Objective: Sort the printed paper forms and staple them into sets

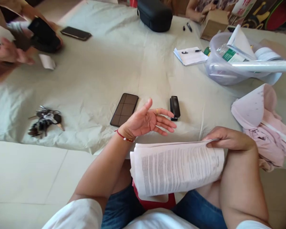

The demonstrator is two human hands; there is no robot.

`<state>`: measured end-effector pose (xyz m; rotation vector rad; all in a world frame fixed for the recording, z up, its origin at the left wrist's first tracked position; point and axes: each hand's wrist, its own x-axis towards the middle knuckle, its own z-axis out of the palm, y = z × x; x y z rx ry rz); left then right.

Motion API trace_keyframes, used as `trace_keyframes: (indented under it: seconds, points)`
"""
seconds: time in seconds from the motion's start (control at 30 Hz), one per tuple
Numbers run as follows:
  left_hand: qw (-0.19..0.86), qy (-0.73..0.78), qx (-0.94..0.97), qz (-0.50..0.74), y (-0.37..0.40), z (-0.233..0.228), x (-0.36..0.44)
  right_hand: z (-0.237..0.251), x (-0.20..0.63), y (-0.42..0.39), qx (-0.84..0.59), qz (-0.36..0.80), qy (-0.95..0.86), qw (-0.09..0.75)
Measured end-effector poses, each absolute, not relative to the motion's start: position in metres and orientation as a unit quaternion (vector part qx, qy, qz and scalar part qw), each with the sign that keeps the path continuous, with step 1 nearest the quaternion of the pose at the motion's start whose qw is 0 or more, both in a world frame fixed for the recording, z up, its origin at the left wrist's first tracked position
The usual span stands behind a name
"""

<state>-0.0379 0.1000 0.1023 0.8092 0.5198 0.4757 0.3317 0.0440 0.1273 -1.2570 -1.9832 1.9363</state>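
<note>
My right hand grips the far edge of a thick stack of printed papers that rests over my lap. My left hand hovers palm up, fingers spread, holding nothing, just above the table's near edge. A dark phone lies face up right behind its thumb. A small black stapler sits just beyond its fingertips. A red thread bracelet is on my left wrist and a ring on one finger.
A bunch of keys lies at the left. Another person's hands handle a black object at the far left, near a second phone. A black case, notepad, clear plastic tub and pink cloth stand around.
</note>
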Motion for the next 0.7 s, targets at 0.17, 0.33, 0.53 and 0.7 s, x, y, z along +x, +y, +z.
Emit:
trace_keyframes:
  seconds: [0.17,0.33,0.53,0.7]
  points:
    - [0.813,0.251,0.52,0.074,0.085,0.098,-0.029,0.122,0.3,0.056,-0.376,0.675,-0.634,-0.041]
    - [0.664,0.236,0.707,0.066,0.076,0.088,-0.01,0.121,0.285,0.059,-0.35,0.66,-0.665,-0.004]
    - [0.682,0.289,0.667,0.08,0.079,0.092,-0.021,0.123,0.327,0.048,-0.499,0.594,-0.595,0.209]
    - [0.794,0.366,0.422,0.238,0.083,0.085,-0.028,0.105,0.341,0.05,-0.577,0.501,-0.462,0.45]
